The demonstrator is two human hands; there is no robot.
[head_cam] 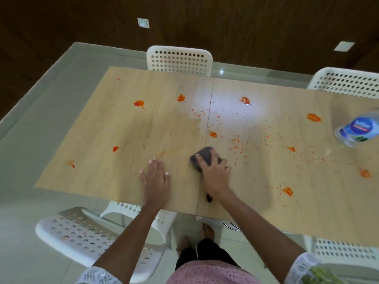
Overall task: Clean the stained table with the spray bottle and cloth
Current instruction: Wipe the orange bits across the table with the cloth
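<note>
While pressed flat under the right hand (215, 171), cloth (202, 157) sits on table (102, 124) just right of the centre seam (208, 124), near the front edge
Right hand: palm down, fingers spread and curled over the dark cloth, gripping it against the wood; cloth bunched into a small pad, mostly hidden beneath the fingers
Left hand (155, 179): open, flat on the table just left of the seam, holding nothing, apparently bracing
Spray bottle (356, 130): clear plastic, blue label, well right of the seam at the frame edge; upright or tipped, cannot tell, view distorted there

Handling, judged:
- cloth soft, light, limp; no stiffness of its own, so needs palm pressure across the whole pad, not a fingertip pinch; likely damp and prone to smear rather than lift if dragged through thick blobs
- best hold from above, fingers hooked over the far edge, heel of hand on the near edge
- bottle light, thin-walled, probably slick if wet; take at neck or trigger, not the body

Stains (139, 103): orange blobs both sides of the seam, fine orange specks scattered right of it; wet sheen straddling the seam toward the far side
Faint smear left of the seam; most blobs untouched, so early in the wipe
</note>
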